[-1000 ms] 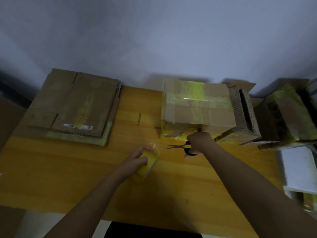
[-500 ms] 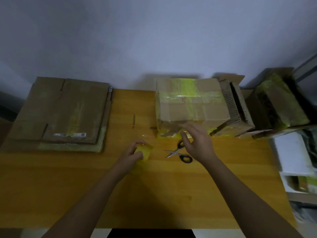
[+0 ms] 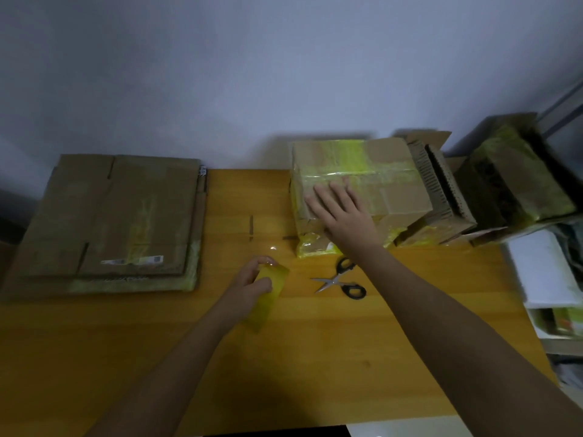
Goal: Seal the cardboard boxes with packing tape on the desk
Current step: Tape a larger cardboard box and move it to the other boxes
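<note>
Small packing or mailroom corner: wooden desk [image 3: 315, 357] against plain wall, flattened cartons [image 3: 107, 216] upper left, taped boxes [image 3: 362, 181] centre-right, scissors [image 3: 340, 280].

A plain pale wall [image 3: 252, 74] stands behind the work surface. At the right edge, a white slab-like object [image 3: 549, 272] lies on shelving, with a metal frame upright [image 3: 564, 105] rising above it. Further items beneath are too blurred to identify.
</note>
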Action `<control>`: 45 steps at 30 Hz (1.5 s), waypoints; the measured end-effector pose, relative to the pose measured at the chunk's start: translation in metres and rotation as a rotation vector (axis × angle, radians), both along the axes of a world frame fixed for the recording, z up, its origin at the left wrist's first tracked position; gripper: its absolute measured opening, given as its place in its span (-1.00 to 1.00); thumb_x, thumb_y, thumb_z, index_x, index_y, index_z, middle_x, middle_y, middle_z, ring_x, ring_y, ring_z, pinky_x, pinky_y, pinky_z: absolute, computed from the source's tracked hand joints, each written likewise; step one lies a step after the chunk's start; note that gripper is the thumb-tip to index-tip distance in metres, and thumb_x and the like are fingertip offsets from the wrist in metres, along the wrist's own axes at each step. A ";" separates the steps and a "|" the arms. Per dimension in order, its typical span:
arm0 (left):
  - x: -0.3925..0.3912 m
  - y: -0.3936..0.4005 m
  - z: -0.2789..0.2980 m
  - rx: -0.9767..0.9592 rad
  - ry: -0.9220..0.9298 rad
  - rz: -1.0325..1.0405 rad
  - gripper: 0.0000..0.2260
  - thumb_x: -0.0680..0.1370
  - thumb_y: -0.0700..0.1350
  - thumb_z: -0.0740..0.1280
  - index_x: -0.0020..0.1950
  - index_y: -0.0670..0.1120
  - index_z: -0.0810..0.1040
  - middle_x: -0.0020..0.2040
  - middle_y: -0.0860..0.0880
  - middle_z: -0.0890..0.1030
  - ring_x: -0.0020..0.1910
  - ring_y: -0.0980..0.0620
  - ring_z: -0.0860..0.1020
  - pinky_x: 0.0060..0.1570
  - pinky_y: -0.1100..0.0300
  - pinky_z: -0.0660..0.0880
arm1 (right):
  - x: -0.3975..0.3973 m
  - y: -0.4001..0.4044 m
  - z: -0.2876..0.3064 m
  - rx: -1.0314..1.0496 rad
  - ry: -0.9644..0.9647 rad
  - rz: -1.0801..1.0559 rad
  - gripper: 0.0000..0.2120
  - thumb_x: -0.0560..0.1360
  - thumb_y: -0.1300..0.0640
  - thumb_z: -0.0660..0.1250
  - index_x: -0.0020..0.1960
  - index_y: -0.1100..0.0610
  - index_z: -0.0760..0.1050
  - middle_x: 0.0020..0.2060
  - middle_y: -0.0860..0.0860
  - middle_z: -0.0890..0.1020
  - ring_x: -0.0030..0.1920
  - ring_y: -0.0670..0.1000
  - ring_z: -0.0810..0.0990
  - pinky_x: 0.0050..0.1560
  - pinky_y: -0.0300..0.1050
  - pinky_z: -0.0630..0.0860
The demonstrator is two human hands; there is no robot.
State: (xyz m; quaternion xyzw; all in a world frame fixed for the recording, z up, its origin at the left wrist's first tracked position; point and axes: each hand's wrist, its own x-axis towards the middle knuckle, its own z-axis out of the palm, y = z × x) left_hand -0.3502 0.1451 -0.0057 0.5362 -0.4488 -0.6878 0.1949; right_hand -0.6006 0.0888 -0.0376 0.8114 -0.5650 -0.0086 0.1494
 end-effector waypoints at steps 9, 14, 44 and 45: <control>0.000 -0.017 0.028 -0.201 0.031 0.158 -0.74 0.47 -0.13 0.26 0.14 0.08 0.46 -0.02 -0.01 0.47 -0.20 0.03 0.46 -0.26 0.16 0.40 | -0.022 0.029 0.040 0.028 -0.539 -0.278 -0.32 0.50 -0.19 0.28 0.54 -0.01 0.19 0.57 0.09 0.10 0.56 0.18 0.01 0.50 0.20 -0.10; -0.025 -0.047 0.048 -0.330 0.028 0.425 -0.68 0.62 -0.23 0.19 0.29 0.11 0.31 -0.03 0.11 0.43 -0.18 0.05 0.46 -0.21 0.09 0.47 | -0.051 0.040 0.055 0.029 -0.934 -0.890 -0.22 0.54 -0.27 0.24 0.59 0.03 0.01 0.59 0.11 -0.09 0.56 0.21 -0.14 0.51 0.28 -0.08; -0.024 -0.022 0.077 -0.415 0.177 0.227 -0.68 0.61 -0.17 0.23 0.33 0.08 0.32 0.11 0.07 0.52 -0.01 0.16 0.56 -0.12 0.20 0.56 | 0.075 0.059 0.094 0.791 -1.554 -0.188 -0.79 0.62 0.12 0.27 0.22 0.14 0.54 -0.01 -0.13 0.67 0.03 -0.15 0.62 0.04 -0.21 0.53; -0.026 -0.017 0.078 -0.389 0.176 0.204 -0.68 0.61 -0.16 0.23 0.33 0.10 0.32 0.13 0.07 0.52 0.02 0.13 0.56 -0.08 0.17 0.56 | 0.071 0.065 0.093 0.793 -1.618 -0.199 -0.78 0.62 0.12 0.28 0.21 0.18 0.56 0.03 -0.03 0.69 0.07 -0.03 0.64 0.09 -0.08 0.56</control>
